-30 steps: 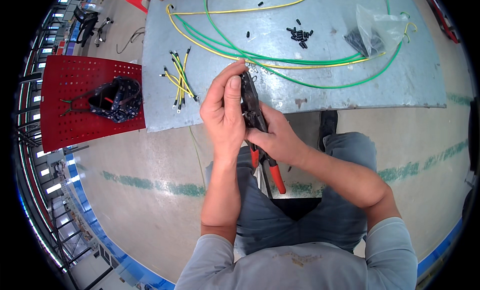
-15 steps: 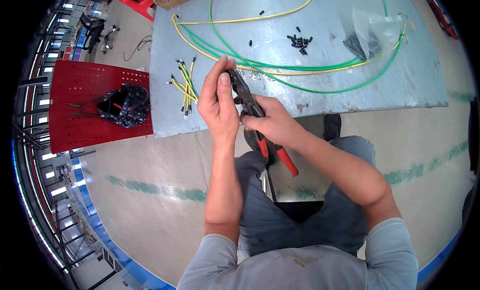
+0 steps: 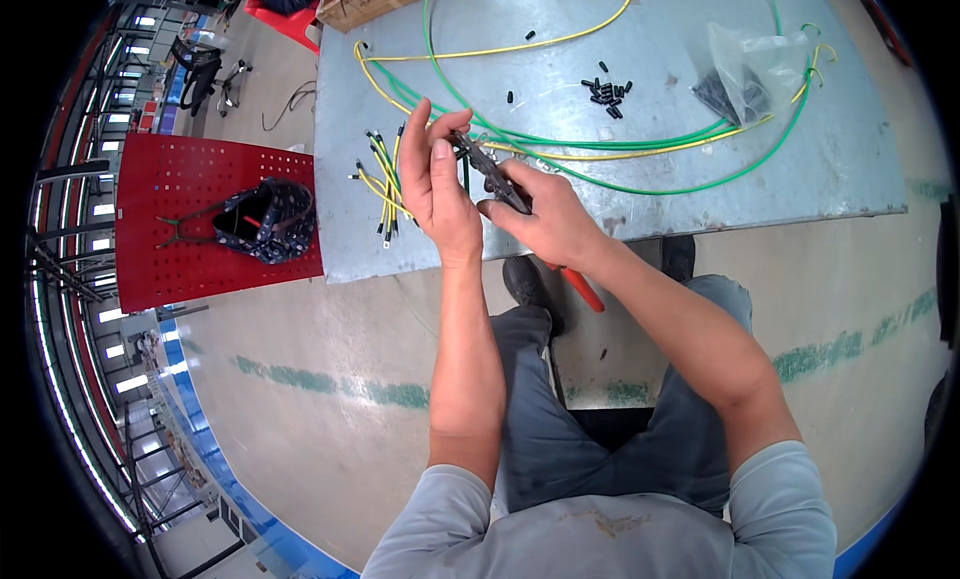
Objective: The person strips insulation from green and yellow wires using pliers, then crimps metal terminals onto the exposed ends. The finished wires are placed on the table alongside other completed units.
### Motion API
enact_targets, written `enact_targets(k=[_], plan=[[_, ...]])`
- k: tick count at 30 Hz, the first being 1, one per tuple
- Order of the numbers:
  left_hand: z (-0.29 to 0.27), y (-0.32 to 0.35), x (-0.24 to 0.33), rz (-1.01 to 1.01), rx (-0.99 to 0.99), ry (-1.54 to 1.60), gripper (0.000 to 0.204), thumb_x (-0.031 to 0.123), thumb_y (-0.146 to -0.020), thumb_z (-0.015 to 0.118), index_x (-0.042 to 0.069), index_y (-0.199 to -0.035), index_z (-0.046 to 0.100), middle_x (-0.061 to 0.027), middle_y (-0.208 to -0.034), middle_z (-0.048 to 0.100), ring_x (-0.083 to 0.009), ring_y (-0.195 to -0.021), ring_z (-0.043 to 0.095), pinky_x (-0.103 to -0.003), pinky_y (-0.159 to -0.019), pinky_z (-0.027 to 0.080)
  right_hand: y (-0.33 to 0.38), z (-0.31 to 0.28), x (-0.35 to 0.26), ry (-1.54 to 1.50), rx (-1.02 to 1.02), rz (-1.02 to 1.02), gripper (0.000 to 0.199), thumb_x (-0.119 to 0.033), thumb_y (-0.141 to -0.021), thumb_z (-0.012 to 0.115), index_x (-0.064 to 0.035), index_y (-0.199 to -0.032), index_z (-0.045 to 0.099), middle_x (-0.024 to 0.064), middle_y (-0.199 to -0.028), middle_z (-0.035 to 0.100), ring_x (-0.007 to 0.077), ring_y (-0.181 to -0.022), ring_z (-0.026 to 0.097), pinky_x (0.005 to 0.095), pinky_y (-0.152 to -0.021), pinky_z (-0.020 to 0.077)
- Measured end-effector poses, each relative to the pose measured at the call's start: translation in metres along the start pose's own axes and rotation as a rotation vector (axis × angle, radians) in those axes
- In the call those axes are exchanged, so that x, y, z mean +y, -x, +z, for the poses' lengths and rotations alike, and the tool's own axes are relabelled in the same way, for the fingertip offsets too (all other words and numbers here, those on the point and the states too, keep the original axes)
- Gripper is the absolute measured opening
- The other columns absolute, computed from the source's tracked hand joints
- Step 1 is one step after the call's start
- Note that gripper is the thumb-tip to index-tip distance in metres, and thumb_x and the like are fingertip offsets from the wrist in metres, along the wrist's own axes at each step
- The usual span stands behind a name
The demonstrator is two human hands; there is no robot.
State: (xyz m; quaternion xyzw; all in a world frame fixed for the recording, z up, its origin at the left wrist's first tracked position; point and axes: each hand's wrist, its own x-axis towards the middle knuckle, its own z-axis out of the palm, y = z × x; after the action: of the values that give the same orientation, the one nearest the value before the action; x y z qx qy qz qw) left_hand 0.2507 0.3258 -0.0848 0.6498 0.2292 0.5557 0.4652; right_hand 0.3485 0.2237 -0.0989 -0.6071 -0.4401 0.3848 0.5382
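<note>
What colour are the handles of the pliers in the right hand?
Red, on the pliers in the right hand; head view.

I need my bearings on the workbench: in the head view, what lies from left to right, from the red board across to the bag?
Red pegboard with a dark patterned pouch → bundle of short yellow-green wires → left hand → right hand gripping red-handled pliers → pile of small black sleeves → clear plastic bag.

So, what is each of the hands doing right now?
Left hand: pinches a short wire at the tool's tip.
Right hand: shut on red-handled crimping pliers.
</note>
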Motion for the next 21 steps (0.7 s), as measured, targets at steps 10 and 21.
enact_targets(k=[10, 21], plan=[[-0.003, 0.008, -0.003, -0.073, -0.062, -0.01, 0.05, 0.011, -0.105, 0.047, -0.006, -0.152, 0.043, -0.0196, -0.116, 0.071, -0.021, -0.111, 0.064, -0.036, -0.105, 0.043, 0.004, -0.006, 0.003, -0.021, 0.006, 0.089, 0.041, -0.032, -0.088, 0.078, -0.0036, -0.118, 0.073, 0.0143, -0.076, 0.065, 0.0252, -0.068, 0.061, 0.0381, -0.068, 0.0496], [-0.001, 0.011, 0.01, 0.004, -0.085, -0.072, 0.051, 0.007, -0.104, 0.044, -0.006, -0.152, 0.043, -0.0131, -0.103, 0.069, -0.0154, -0.098, 0.06, -0.032, -0.094, 0.044, 0.015, -0.006, -0.015, 0.066, 0.03, -0.053, 0.042, -0.025, -0.081, 0.076, 0.0047, -0.11, 0.069, 0.0163, -0.068, 0.063, 0.0327, -0.063, 0.064, 0.0425, -0.064, 0.0518]])
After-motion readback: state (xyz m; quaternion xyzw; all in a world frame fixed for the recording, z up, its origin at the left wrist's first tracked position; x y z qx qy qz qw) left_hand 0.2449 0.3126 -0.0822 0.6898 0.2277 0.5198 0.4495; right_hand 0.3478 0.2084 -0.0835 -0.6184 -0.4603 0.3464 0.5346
